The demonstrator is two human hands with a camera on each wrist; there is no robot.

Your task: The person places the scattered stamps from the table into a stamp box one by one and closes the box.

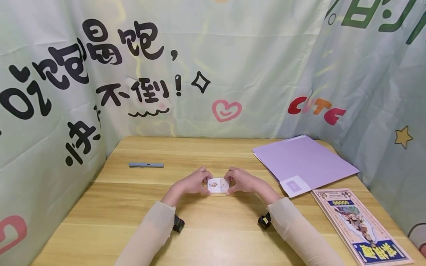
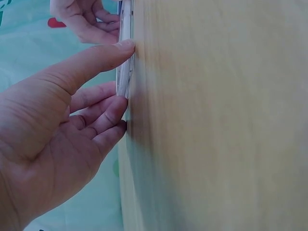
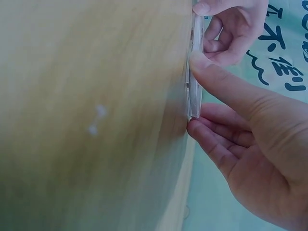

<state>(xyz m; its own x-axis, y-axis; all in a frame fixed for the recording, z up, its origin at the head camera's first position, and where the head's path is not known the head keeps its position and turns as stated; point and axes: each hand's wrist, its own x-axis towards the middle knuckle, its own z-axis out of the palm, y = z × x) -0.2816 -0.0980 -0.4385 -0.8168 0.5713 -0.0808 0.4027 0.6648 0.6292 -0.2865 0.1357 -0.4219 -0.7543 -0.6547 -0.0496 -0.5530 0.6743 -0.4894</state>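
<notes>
A small flat clear plastic case [image 1: 218, 185] with little printed pictures on its top lies at the middle of the table, between both hands. My left hand [image 1: 192, 182] pinches its left end, thumb on the near edge and fingers at the far side. The right hand [image 1: 245, 181] grips the other end in the same way. In the left wrist view the case [image 2: 126, 53] appears edge-on, low against the wood, with the thumb [image 2: 98, 60] on its edge. The right wrist view also shows the case's thin side [image 3: 195, 91]; its contents cannot be made out there.
A blue-grey pen [image 1: 146, 165] lies at the back left of the wooden table [image 1: 219, 236]. To the right are a purple folder [image 1: 306, 160] with a white label and, nearer, a pink illustrated booklet [image 1: 361, 225]. Printed curtains [image 1: 199, 48] hang around the table.
</notes>
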